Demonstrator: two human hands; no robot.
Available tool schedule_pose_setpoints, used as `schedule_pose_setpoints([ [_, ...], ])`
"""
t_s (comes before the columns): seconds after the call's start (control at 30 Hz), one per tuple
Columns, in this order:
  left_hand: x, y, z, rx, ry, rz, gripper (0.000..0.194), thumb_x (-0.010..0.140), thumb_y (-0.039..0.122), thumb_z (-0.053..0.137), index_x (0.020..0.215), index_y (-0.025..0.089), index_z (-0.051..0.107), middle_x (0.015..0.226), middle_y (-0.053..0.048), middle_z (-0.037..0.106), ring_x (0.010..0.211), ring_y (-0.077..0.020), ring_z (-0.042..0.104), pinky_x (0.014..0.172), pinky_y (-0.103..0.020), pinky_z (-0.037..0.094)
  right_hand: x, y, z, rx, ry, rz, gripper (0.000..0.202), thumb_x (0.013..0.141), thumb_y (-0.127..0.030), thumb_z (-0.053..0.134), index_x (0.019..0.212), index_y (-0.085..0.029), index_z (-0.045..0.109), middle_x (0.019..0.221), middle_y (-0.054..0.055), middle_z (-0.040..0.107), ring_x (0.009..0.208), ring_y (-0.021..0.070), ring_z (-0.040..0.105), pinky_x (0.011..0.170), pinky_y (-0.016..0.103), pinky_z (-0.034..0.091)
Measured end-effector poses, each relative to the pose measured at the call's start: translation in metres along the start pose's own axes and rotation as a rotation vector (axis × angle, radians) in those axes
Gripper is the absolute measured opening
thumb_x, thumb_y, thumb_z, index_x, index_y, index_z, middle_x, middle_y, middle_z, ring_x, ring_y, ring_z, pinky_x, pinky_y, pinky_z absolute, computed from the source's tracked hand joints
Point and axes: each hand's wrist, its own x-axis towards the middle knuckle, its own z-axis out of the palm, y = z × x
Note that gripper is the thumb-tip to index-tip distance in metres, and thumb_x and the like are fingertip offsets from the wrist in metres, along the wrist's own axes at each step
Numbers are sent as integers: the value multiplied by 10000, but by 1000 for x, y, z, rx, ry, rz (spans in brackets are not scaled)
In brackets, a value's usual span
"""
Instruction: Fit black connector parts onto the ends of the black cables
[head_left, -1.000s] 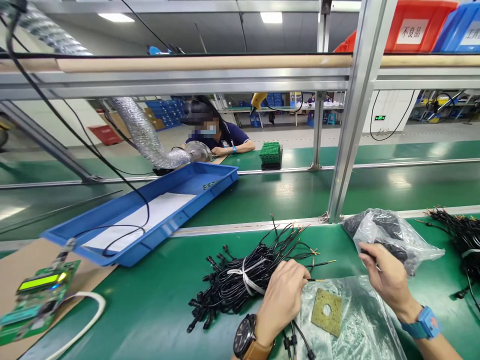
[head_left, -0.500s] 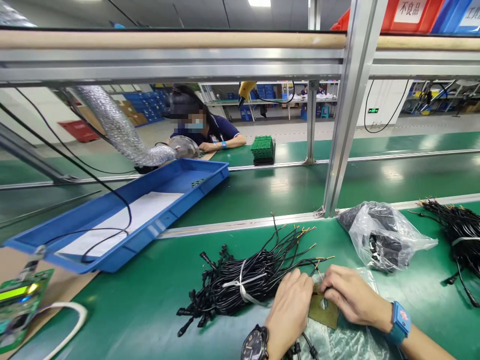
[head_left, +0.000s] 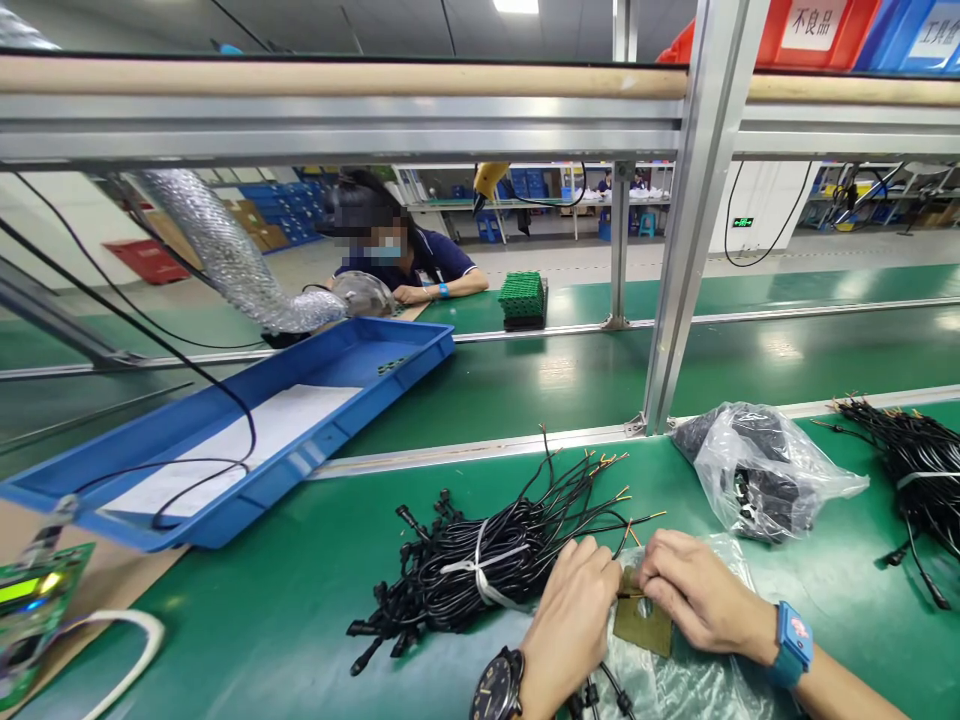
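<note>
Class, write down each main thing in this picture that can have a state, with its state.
Left hand: closed on a thin cable
Right hand: pinched shut, contents hidden
Sponge pad: partly covered
Middle cable bundle: tied
Far-right cable bundle: tied
Clear bag: filled
Blue tray: holding paper
Display: lit
Green sign: lit

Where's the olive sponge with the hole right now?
In the head view, right of centre near the bottom, the olive sponge lies on clear plastic between the left hand and right hand.
</note>
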Motion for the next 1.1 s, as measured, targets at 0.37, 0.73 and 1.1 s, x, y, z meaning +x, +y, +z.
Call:
schedule_pose_setpoints([
  [0.37, 4, -5, -4, -41, -38, 13, 276, 853, -45, 420, 921, 195, 538, 847, -25, 588, 874, -220, 517, 895, -365, 405, 1, 4, 2, 32, 70, -1, 411, 1135, -412, 242, 935, -208, 537, 821, 56, 581, 755, 216, 507, 689, 327, 399],
  [0.73, 3, -7, 5, 30, -47, 30, 325, 841, -57, 399, 993, 193, 541, 866, -33, 574, 886, -230, 522, 915, -383, 405, 1, 2, 11, 27, 29, -10, 413, 1133, -415, 240, 916, -207, 521, 836, 60, 606, 759, 212, 527, 691, 335, 417],
  [1.1, 13, -3, -11, -336, 107, -64, 214, 958, 56, 379, 955, 198, 539, 937, -49, 574, 915, -215, 557, 789, -337, 450, -3, 12, -1, 80, 413, 245, 280, 1120, -378, 402, 1031, -205, 604, 805, 19, 624, 703, 184, 591, 665, 284, 449],
])
